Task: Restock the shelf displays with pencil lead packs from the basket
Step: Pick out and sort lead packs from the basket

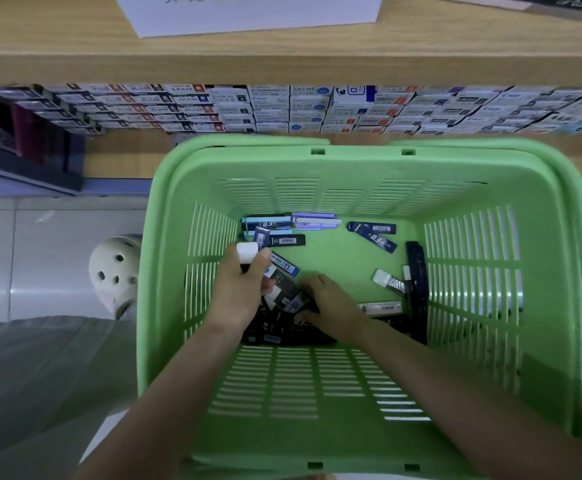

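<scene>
Both my hands are down inside a green slotted basket (348, 161). My left hand (239, 289) grips a fanned bunch of pencil lead packs (275, 268), white-capped, black and blue. My right hand (331, 306) lies palm down on a heap of dark lead packs (282, 332) at the basket's near side; its fingertips are curled onto one, though I cannot tell whether it is held. More loose packs lie on the basket floor: light blue and purple ones (289, 223) at the back, two dark blue ones (374, 233), and black and silver ones (414, 282) on the right.
Beyond the basket a wooden shelf (282, 67) holds rows of small boxed refills (282, 109). A white sign (248, 12) lies on the shelf top. At left are a dark display (22, 150), a cream clog (116, 271), grey trousers (40, 375) and tiled floor.
</scene>
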Demonstrator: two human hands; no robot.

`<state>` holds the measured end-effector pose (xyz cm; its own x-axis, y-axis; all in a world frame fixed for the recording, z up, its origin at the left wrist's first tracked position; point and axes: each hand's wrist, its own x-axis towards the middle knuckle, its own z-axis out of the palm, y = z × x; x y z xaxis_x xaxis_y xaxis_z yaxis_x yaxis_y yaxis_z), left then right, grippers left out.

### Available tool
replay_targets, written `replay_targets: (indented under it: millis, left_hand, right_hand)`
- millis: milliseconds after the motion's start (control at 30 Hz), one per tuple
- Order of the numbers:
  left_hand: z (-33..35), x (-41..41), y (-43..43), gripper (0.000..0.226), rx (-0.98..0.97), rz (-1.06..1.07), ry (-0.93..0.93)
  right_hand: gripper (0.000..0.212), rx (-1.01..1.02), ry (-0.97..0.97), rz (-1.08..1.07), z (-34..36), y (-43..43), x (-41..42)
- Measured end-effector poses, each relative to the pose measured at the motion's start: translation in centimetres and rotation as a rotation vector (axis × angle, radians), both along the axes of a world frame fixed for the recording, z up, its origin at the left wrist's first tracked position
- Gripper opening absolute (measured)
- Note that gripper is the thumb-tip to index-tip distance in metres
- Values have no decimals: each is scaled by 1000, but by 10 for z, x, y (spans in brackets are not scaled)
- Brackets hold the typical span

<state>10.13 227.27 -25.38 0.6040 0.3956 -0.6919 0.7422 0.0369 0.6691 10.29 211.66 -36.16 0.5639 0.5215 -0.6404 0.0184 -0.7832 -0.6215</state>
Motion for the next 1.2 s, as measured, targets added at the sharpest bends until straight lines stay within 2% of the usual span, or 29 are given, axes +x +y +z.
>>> replay_targets:
  millis: [200, 400, 700, 867, 1067, 1200]
  left_hand:
    - [0, -5, -3, 11, 6, 27, 10]
    - [4, -9, -4, 8, 7, 27, 24]
    - [9, -9, -2, 9, 3, 36, 44]
    - [14, -11, -3, 19, 88, -33, 60]
    - [19, -21, -1, 25, 72, -53, 89]
    - [25, -31, -5, 20, 13, -3, 145]
  right_hand:
    - [57, -99, 89, -12, -2, 11, -5]
    - [54, -155, 35, -6, -5, 16, -5]
    - [46, -107, 57, 147, 3, 17, -6]
    - [49, -5, 42, 276, 13, 6, -1]
    - [19, 63, 74, 106, 36, -4, 12]
    - [22, 159, 80, -178, 58, -10, 24]
